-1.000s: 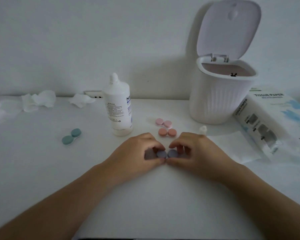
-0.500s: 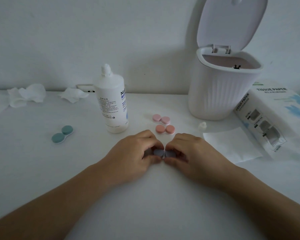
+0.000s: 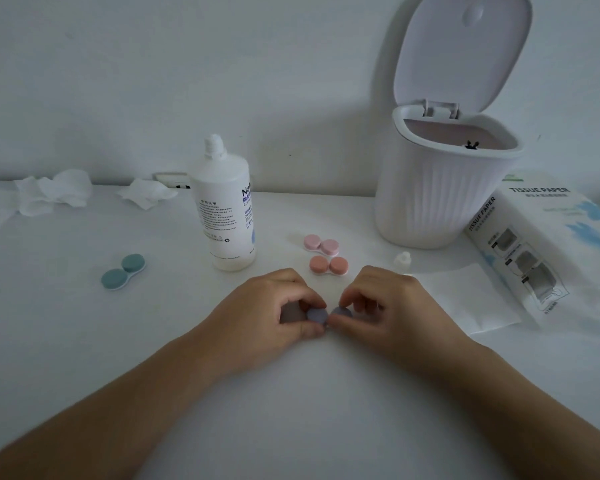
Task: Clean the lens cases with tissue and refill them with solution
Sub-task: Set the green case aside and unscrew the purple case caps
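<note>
- A white ribbed bin (image 3: 440,195) stands far right, its lid (image 3: 463,51) tipped up and open.
- A wall socket (image 3: 174,183) sits at the table's (image 3: 291,393) far edge, left of centre.
- A small white cap (image 3: 402,262) lies near the bin.

Head view: forward-down, close over white table (image 3: 84,341).

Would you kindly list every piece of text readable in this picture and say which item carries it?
"TISSUE PAPER" on the top face of the tissue pack.
"TISSUE PAPER" again, running along the same pack's side edge.
"Na", cut off by the curve, on the label of the solution bottle.
Too small to read: the bottle's fine print and symbols, and the smaller lines under the pack's title.
No text shows on the lens cases or the bin.
</note>
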